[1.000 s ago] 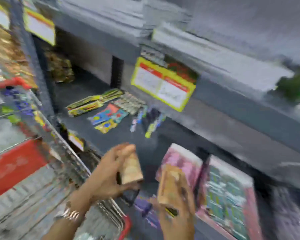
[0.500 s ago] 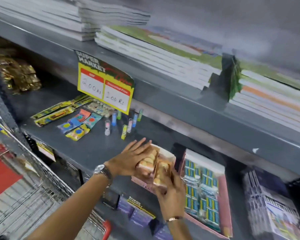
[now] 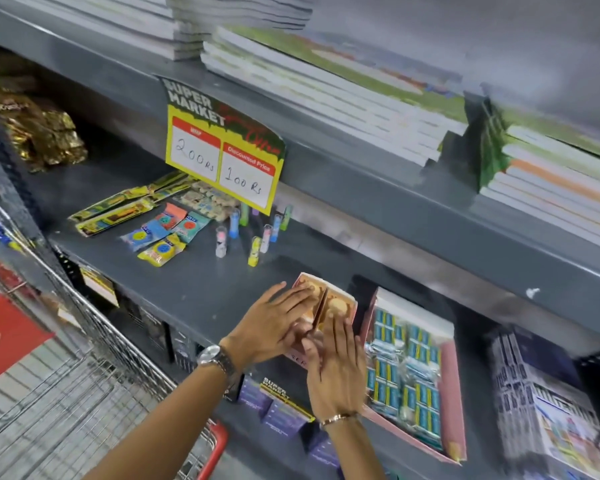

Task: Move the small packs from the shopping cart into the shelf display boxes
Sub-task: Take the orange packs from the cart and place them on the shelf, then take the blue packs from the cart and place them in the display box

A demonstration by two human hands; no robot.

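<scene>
Two small orange-tan packs (image 3: 338,306) lie side by side in a pink shelf display box (image 3: 296,359), their inner edges raised into a ridge. My left hand (image 3: 274,323) rests flat on the left pack with its fingers spread. My right hand (image 3: 336,368) lies flat on the right pack, fingers straight. Neither hand curls around a pack. Most of the box is hidden under my hands. The wire shopping cart (image 3: 84,393) stands at the lower left, its red handle (image 3: 217,441) under my left forearm.
A second pink display box (image 3: 452,393) filled with blue packs sits just right of my hands. Small coloured tubes (image 3: 253,251), flat packets (image 3: 160,233) and a yellow price sign (image 3: 222,161) are further back left. Stacked notebooks (image 3: 326,84) fill the shelf above. Purple boxes (image 3: 281,414) stand below.
The view swung from the cart to the shelf. My hands carried the two packs to the pink box and have flattened out on top of them.
</scene>
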